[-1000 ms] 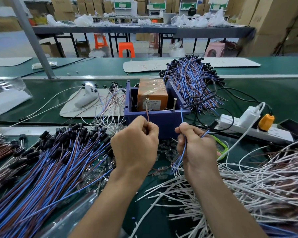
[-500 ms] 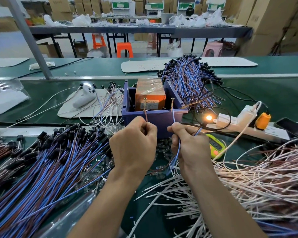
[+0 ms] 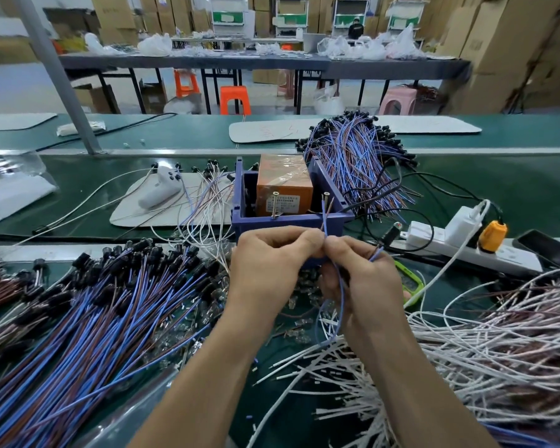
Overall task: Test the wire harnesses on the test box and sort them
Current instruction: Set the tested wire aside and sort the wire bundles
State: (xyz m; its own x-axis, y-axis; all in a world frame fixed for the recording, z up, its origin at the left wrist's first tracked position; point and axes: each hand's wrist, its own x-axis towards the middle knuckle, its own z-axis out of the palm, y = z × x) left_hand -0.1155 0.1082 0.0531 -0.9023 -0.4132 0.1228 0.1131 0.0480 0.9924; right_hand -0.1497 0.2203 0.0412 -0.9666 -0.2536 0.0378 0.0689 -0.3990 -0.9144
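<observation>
Both your hands are on the same wire harness (image 3: 340, 286) right now. Your left hand (image 3: 269, 266) is pinching the loose ends at the fingertips, and your right hand (image 3: 366, 279) is curled round the blue lead just below. The whole thing sits right in front of the test box (image 3: 288, 223), with its tips poking up near the right screw post (image 3: 326, 198) — can't tell if they actually touch it. My two cents: split the two ends apart, put one on each post, hold them steady and don't let them brush each other, then check the bulb before you sort it. The harness itself is a skinny blue-and-brown pair that droops in a loop under your right hand. Its black socket (image 3: 388, 237) sticks out to the right of that hand — bulb looks dark to me.
</observation>
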